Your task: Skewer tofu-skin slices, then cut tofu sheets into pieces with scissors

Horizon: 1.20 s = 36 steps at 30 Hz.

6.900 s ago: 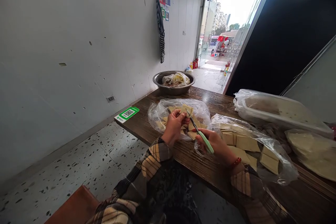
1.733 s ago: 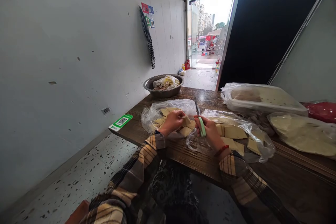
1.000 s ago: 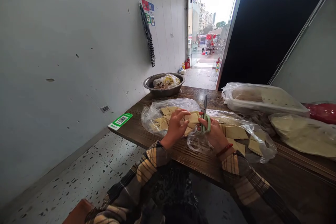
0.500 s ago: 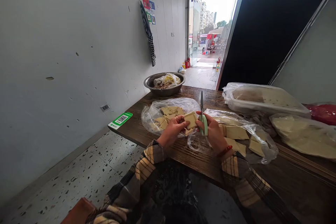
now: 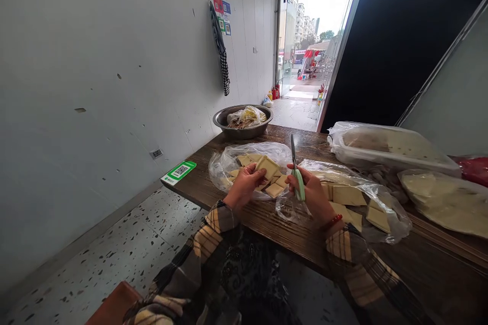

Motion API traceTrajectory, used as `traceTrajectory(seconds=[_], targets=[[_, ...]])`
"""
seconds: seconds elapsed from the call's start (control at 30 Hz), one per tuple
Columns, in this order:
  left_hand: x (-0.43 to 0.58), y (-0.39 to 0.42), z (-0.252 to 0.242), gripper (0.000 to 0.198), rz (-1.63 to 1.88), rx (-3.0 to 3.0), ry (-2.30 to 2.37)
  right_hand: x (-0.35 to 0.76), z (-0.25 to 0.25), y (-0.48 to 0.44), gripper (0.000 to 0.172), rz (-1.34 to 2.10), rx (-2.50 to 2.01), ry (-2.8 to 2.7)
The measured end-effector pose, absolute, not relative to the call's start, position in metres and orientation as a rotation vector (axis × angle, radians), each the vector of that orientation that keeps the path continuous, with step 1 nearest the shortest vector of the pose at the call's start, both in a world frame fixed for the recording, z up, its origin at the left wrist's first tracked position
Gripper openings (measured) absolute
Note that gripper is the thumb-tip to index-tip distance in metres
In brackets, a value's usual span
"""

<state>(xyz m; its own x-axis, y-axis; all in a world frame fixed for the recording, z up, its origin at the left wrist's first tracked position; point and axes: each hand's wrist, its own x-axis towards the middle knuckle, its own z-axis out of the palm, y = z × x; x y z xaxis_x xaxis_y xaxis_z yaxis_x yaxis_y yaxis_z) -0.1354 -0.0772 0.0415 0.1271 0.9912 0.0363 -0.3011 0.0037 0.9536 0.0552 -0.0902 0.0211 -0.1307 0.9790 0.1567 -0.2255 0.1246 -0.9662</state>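
My left hand (image 5: 245,183) pinches a pale yellow square of tofu sheet (image 5: 268,166) by its near left edge; whether it is one layer or several I cannot tell. The square is held over a clear plastic bag (image 5: 221,162) on which cut tofu pieces (image 5: 274,190) lie. In my right hand (image 5: 310,193) are scissors with light green handles (image 5: 299,185), their blades pointing up and looking closed. The scissors are apart from the square. Beside my right wrist, another clear bag (image 5: 396,221) holds larger tofu squares (image 5: 347,195).
On the dark wooden table (image 5: 263,221), a metal basin (image 5: 244,133) with skewers and a bag stands at the back. A plastic-wrapped tray (image 5: 400,147) and bagged pale sheets (image 5: 442,198) are at the right. A green QR card (image 5: 179,172) lies at the left corner.
My right hand has let go of the tofu square and moved slightly apart, keeping the scissors. My left hand now holds the square alone, a little further left and higher.
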Motion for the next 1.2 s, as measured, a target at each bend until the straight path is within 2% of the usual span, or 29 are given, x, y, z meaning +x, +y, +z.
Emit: traceTrajectory(seconds=[0.3, 0.8, 1.2], targets=[[-0.146, -0.070, 0.051, 0.036, 1.486, 0.900, 0.948, 0.052, 0.020, -0.095, 0.057, 1.475, -0.892, -1.390], [-0.142, -0.067, 0.058, 0.034, 1.527, 0.891, 0.885, 0.052, 0.022, -0.101, 0.059, 1.759, -0.724, -1.508], [-0.131, -0.069, 0.056, 0.036, 1.444, 0.986, 0.912, 0.053, 0.018, -0.097, 0.063, 1.669, -0.722, -1.613]])
